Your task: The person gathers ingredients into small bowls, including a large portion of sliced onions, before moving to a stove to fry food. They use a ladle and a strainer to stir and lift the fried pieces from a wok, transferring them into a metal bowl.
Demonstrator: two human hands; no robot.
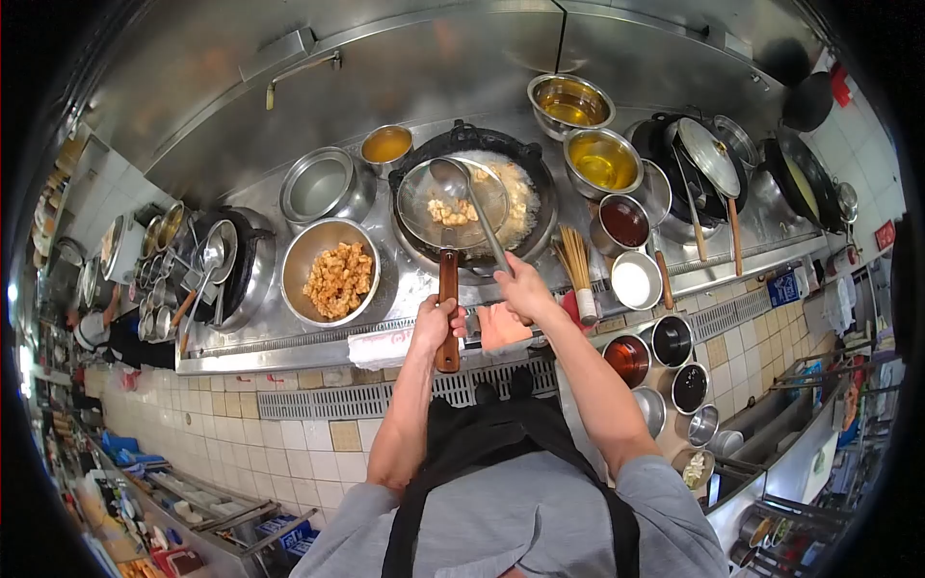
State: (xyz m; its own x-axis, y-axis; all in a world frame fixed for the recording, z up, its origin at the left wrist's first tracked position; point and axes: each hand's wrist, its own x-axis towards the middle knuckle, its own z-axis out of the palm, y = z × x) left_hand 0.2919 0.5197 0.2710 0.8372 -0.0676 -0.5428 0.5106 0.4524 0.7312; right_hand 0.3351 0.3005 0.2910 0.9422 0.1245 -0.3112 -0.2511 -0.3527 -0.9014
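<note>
My left hand (439,323) is closed round the brown wooden handle of a round strainer (414,207). Closed on the shaft of a metal ladle (448,176) is my right hand (525,292). The strainer lies over the left part of a black wok (546,197), with some pale fried pieces (453,212) in it and the ladle's bowl above them. More pieces float in the foaming oil (517,197) on the right. A metal bowl (291,275) of browned pieces (339,280) stands left of the wok.
Left of the wok are a pot (287,193) and a bowl of amber liquid (387,144). On its right stand bowls of yellow oil (604,161), a sauce pot (622,223), a white-filled container (636,279) and a bamboo brush (575,265). A person (135,332) is at far left.
</note>
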